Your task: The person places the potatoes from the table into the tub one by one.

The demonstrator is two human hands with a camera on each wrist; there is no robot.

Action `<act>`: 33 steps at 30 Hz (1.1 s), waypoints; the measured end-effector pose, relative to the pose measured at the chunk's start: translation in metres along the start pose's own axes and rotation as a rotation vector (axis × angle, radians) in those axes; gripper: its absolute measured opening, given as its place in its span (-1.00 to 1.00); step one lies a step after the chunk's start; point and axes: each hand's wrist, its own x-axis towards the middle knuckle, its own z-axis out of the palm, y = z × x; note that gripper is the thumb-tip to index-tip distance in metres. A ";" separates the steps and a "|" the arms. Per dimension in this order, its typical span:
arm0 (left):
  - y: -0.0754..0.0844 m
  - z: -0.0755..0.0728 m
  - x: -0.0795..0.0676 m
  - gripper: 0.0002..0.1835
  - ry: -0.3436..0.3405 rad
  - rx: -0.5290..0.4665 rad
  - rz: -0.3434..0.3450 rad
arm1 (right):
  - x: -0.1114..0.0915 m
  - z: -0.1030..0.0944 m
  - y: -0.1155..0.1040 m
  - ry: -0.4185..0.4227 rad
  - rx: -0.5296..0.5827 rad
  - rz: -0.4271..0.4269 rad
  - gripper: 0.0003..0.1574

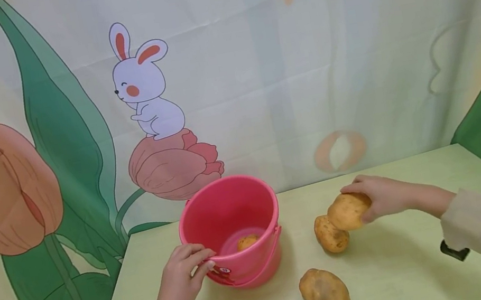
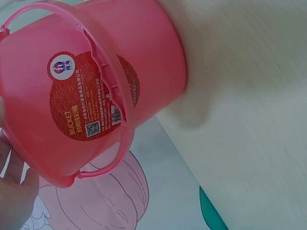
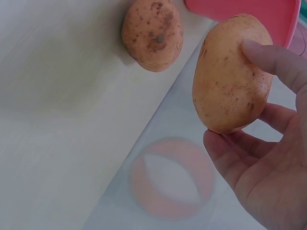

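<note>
On the pale table [image 1: 412, 275], before a printed curtain [image 1: 254, 62], a pink bucket [image 1: 235, 204] contains one potato [image 1: 247, 241], partly hidden by the near rim. The left hand [image 1: 182, 273] pinches that rim; the right hand [image 1: 383, 194] grips a raised potato [image 1: 347, 210], right of the bucket. From the head it covers part of a second potato [image 1: 334, 242] — the right wrist view shows a gap between the held one and one on the table. A loose potato [image 1: 324, 292] lies nearer the person. Only the left wrist view makes the label [image 2: 91, 103] legible as BUCKET — finer print blurs, and the left hand is cut off there.
</note>
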 end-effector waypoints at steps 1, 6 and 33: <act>0.000 0.000 0.000 -0.78 -0.002 -0.001 -0.004 | 0.001 0.000 0.000 0.001 -0.004 0.000 -0.18; 0.000 0.001 -0.001 -0.77 -0.018 -0.003 -0.028 | 0.003 0.000 -0.003 0.007 -0.015 0.001 -0.19; -0.001 0.000 -0.002 -0.78 -0.005 0.009 -0.002 | 0.015 -0.021 -0.019 0.034 -0.100 -0.029 -0.17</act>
